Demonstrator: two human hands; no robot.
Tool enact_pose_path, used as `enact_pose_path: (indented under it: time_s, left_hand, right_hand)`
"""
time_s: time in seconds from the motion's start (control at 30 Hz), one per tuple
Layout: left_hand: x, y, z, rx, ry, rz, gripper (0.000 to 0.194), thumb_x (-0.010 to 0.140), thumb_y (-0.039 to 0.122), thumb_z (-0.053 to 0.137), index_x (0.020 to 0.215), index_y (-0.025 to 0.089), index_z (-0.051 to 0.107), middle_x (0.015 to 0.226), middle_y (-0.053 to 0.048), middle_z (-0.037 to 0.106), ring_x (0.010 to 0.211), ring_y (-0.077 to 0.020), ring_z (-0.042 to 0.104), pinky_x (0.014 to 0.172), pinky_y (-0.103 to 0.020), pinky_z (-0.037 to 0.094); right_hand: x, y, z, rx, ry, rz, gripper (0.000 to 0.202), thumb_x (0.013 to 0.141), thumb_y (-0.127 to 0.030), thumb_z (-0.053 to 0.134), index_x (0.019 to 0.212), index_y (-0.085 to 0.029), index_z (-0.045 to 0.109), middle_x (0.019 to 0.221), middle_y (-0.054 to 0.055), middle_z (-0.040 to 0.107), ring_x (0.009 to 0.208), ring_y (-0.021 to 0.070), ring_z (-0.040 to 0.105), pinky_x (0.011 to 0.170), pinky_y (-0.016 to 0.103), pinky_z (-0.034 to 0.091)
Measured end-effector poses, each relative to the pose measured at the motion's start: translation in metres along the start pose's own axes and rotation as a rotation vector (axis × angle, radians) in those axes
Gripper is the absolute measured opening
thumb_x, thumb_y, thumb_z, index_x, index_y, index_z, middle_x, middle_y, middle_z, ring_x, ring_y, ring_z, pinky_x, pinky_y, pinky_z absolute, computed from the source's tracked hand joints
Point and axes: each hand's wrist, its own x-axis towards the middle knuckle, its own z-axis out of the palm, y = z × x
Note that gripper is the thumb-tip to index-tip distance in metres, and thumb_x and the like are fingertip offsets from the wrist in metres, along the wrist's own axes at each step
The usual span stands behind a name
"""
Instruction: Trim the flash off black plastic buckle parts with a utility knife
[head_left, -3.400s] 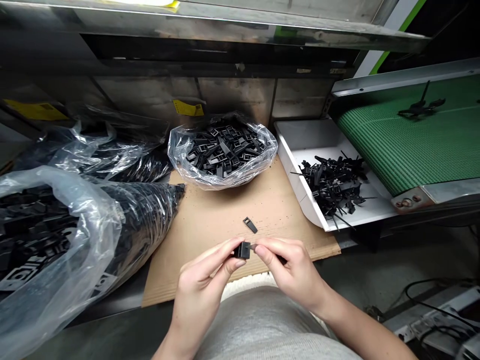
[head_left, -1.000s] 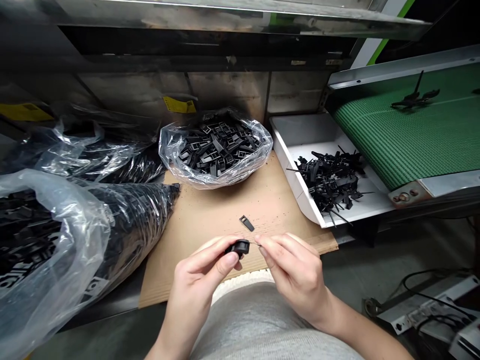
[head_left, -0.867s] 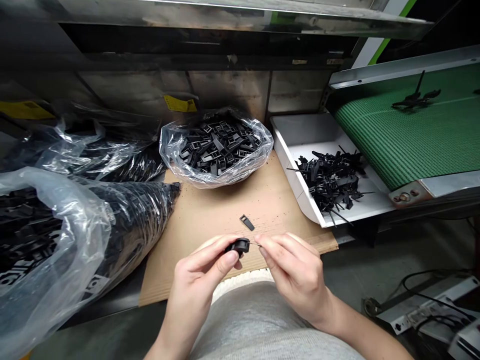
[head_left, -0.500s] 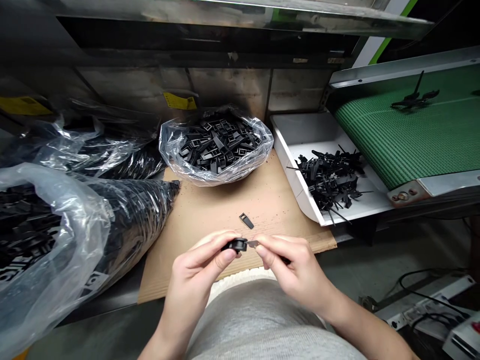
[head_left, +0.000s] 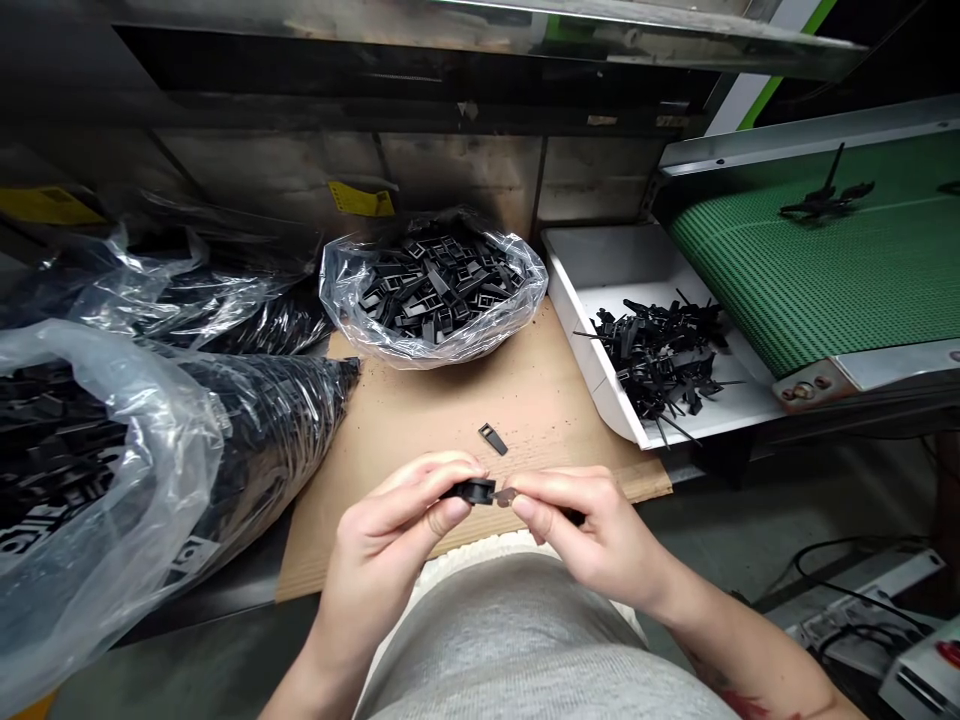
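Note:
In front of my body, my left hand (head_left: 409,515) pinches a black plastic part (head_left: 475,491) between thumb and fingers. My right hand (head_left: 589,515) is closed on a small knife; its short flat blade (head_left: 506,495) points left and meets, or nearly meets, the right end of the black part. Most of the knife's handle is hidden by the fingers. Just beyond both hands, one loose black clip-like piece (head_left: 493,438) lies on the cardboard sheet (head_left: 420,420).
A clear bag (head_left: 450,352) full of black pieces stands behind the cardboard. Larger filled bags (head_left: 247,420) crowd the left. At right, a white tray (head_left: 600,390) holds black moulded parts below a green conveyor belt (head_left: 840,250), which carries another black part (head_left: 825,203).
Both hands keep their grips and stay nearly in place. The blade has turned slightly at the end of the black part. The part on the belt has barely shifted.

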Motion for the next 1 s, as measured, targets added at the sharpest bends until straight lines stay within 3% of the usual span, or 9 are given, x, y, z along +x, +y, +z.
enact_pose_path:
  time_s: [0.1,0.27,0.37,0.43,0.57,0.63,0.77,1.0]
  left_hand:
    - [0.000,-0.002,-0.002,0.012,-0.017,0.017,0.022,0.073,0.012,0.059,0.081,0.029,0.071,0.086,0.001,0.066,0.086,-0.0163,0.059,0.077,-0.023,0.046]
    - [0.001,-0.004,-0.005,0.066,-0.082,0.075,0.024,0.075,0.013,0.058,0.085,0.031,0.069,0.090,0.003,0.066,0.089,-0.0148,0.058,0.080,-0.021,0.044]
    - [0.001,-0.002,-0.003,0.106,-0.031,0.080,0.023,0.075,0.012,0.059,0.084,0.031,0.070,0.089,0.003,0.067,0.090,-0.0153,0.058,0.081,-0.022,0.044]
    - [0.000,-0.001,-0.002,0.135,0.000,0.088,0.023,0.074,0.012,0.059,0.083,0.030,0.070,0.088,0.003,0.067,0.089,-0.0161,0.059,0.080,-0.023,0.045]
    - [-0.002,-0.005,-0.005,0.274,-0.025,0.250,0.030,0.074,0.009,0.059,0.091,0.032,0.068,0.092,0.002,0.066,0.088,-0.0173,0.059,0.076,-0.026,0.047]
    - [-0.002,-0.007,-0.008,0.360,-0.062,0.365,0.036,0.074,0.007,0.058,0.097,0.033,0.065,0.094,0.001,0.066,0.089,-0.0176,0.058,0.077,-0.028,0.046]
    - [0.000,-0.009,-0.011,0.466,-0.140,0.505,0.047,0.074,0.001,0.056,0.107,0.034,0.060,0.100,0.002,0.063,0.094,-0.0171,0.056,0.080,-0.029,0.045]
    - [0.003,-0.005,-0.010,0.500,-0.166,0.530,0.048,0.073,0.000,0.056,0.109,0.033,0.059,0.101,0.002,0.064,0.094,-0.0173,0.056,0.080,-0.028,0.044]
  right_hand:
    - [0.004,0.001,-0.003,0.147,-0.088,0.066,0.021,0.086,-0.019,0.045,0.070,-0.015,0.058,0.054,-0.004,0.041,0.050,0.0074,0.038,0.049,0.022,0.031]
    - [0.012,0.010,-0.014,0.624,-0.452,0.348,0.022,0.084,-0.028,0.049,0.084,-0.011,0.063,0.047,-0.007,0.042,0.037,0.0032,0.030,0.035,0.017,0.023]
    - [0.012,0.013,-0.018,0.728,-0.599,0.381,0.023,0.083,-0.030,0.052,0.088,-0.011,0.064,0.049,-0.006,0.046,0.036,0.0024,0.031,0.034,0.016,0.022]
    - [0.010,0.012,-0.017,0.714,-0.531,0.351,0.023,0.083,-0.031,0.051,0.088,-0.012,0.064,0.050,-0.005,0.048,0.035,0.0026,0.031,0.034,0.016,0.024]
    - [0.002,0.007,-0.009,0.300,-0.016,0.196,0.022,0.086,-0.026,0.046,0.076,-0.014,0.062,0.054,-0.004,0.049,0.044,0.0056,0.038,0.043,0.019,0.031]
    - [-0.001,0.004,-0.004,0.104,0.101,0.112,0.025,0.087,-0.022,0.044,0.068,-0.015,0.060,0.055,-0.003,0.048,0.050,0.0074,0.042,0.050,0.021,0.034]
    - [-0.003,0.005,-0.001,0.028,0.067,0.063,0.023,0.087,-0.021,0.043,0.073,-0.015,0.060,0.055,-0.003,0.048,0.051,0.0089,0.045,0.052,0.022,0.036]
    - [-0.006,0.005,-0.005,0.043,0.088,0.072,0.023,0.087,-0.020,0.044,0.068,-0.015,0.056,0.055,-0.004,0.047,0.052,0.0079,0.044,0.053,0.021,0.035]
